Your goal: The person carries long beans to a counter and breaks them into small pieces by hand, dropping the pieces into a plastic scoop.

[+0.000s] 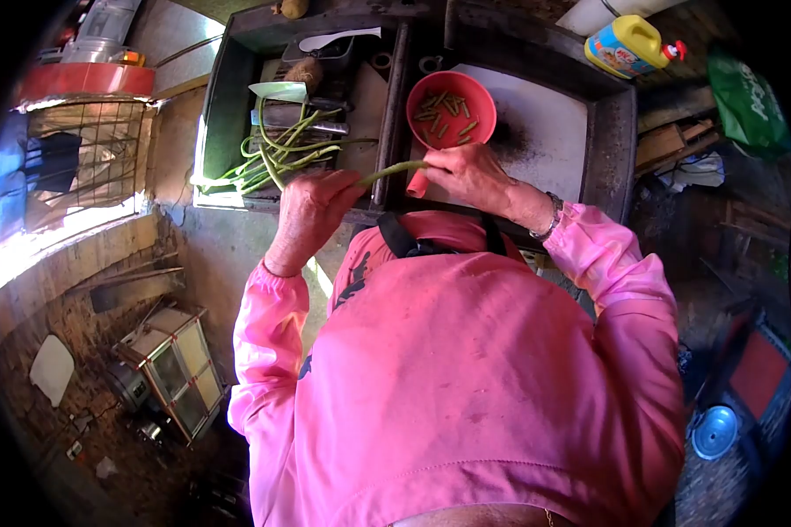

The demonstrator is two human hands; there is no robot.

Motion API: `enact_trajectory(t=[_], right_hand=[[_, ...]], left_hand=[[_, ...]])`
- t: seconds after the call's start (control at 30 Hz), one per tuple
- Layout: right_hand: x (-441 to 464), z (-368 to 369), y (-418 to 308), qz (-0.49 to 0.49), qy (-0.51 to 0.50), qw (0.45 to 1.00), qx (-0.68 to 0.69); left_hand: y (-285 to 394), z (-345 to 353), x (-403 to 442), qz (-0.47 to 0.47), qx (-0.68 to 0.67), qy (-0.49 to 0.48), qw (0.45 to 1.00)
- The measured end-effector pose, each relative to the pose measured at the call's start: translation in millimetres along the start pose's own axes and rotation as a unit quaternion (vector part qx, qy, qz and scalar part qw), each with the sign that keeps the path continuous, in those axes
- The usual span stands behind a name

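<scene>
A long green bean (393, 170) stretches between my two hands. My left hand (315, 211) has its fingers closed round one part of it, at the front edge of the left basin. My right hand (473, 178) pinches its other end, just below a red bowl (452, 109). Several short cut bean pieces (444, 116) lie inside the bowl. More long beans (264, 158) lie in a tangle in the left basin, by a knife (279, 91) with a wide blade. A red handle-like piece (417, 184) shows beside my right hand.
The dark frame (389, 114) divides the two basins. A white board (536, 114) lies under the bowl. A yellow bottle (628, 46) stands at the back right, near a green bag (749, 104). A brown round object (304, 72) and a white utensil (338, 39) are behind the knife.
</scene>
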State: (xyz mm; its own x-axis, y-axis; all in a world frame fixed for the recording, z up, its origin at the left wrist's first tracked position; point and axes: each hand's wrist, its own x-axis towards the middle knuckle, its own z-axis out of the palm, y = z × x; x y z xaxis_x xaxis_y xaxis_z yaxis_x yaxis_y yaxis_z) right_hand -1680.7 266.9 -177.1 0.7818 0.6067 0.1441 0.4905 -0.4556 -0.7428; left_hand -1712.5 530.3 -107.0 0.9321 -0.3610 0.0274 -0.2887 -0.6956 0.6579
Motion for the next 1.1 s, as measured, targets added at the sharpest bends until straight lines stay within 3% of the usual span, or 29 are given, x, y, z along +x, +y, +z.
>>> enact_trajectory(t=[0.07,0.13,0.2,0.23,0.3,0.43,0.5,0.53,0.63,0.7,0.73,0.77,0.83,0.93,1.03,1.1], right_hand=[[6.1,-4.8,-8.2,0.134,0.021,0.989,0.06],[11.3,9.0,16.1,0.172,0.01,0.965,0.196],[15.3,15.8,32.2,0.261,0.042,0.899,0.349],[13.0,11.7,48.9,0.274,0.095,0.887,0.358],[2.4,2.3,87.0,0.302,0.157,0.877,0.338],[1.8,1.5,115.4,0.249,0.036,0.967,0.034],[17.9,-10.5,92.0,0.208,0.025,0.959,-0.193],[20.7,-13.8,82.9,0.164,0.039,0.956,-0.239],[34.1,-31.1,16.8,0.08,0.044,0.996,0.018],[35.1,-25.5,4.6,-0.118,0.034,0.991,-0.052],[34.8,-30.0,-14.2,-0.066,-0.026,0.997,-0.04],[33.7,-31.1,-21.0,-0.076,-0.072,0.993,-0.051],[26.5,-19.0,-11.6,-0.132,-0.055,0.987,-0.069],[18.2,-10.7,-3.6,-0.123,-0.081,0.988,-0.041],[17.8,-7.8,-2.2,-0.065,0.03,0.993,-0.096],[19.0,-1.9,8.9,0.094,-0.001,0.995,0.046]], left_hand=[[-5.6,18.2,-5.8,-0.057,-0.025,0.014,0.998],[-3.0,35.5,-7.7,-0.074,-0.027,0.036,0.996],[-2.6,41.9,-9.8,-0.057,0.032,0.032,0.997],[-2.9,40.1,-12.9,-0.064,0.065,0.016,0.996],[-12.7,34.0,-22.6,-0.097,-0.015,0.029,0.995],[-16.3,25.2,-23.7,-0.102,-0.053,0.013,0.993],[-13.0,25.3,-19.7,-0.096,-0.058,0.005,0.994],[-11.3,25.2,-17.4,-0.092,-0.06,0.001,0.994],[-6.7,19.9,-10.5,-0.029,-0.045,0.002,0.999],[-3.5,15.4,-4.4,-0.004,-0.029,-0.007,1.0],[-2.6,13.1,-1.7,0.01,-0.02,-0.013,1.0],[-2.7,10.9,0.8,0.024,-0.011,-0.017,0.999],[-3.3,7.9,5.9,0.054,0.005,-0.024,0.998],[-3.8,5.2,10.2,0.083,0.044,-0.024,0.995],[-5.4,11.7,4.7,0.004,0.009,0.037,0.999],[-16.3,27.8,0.2,-0.027,0.007,0.042,0.999]])
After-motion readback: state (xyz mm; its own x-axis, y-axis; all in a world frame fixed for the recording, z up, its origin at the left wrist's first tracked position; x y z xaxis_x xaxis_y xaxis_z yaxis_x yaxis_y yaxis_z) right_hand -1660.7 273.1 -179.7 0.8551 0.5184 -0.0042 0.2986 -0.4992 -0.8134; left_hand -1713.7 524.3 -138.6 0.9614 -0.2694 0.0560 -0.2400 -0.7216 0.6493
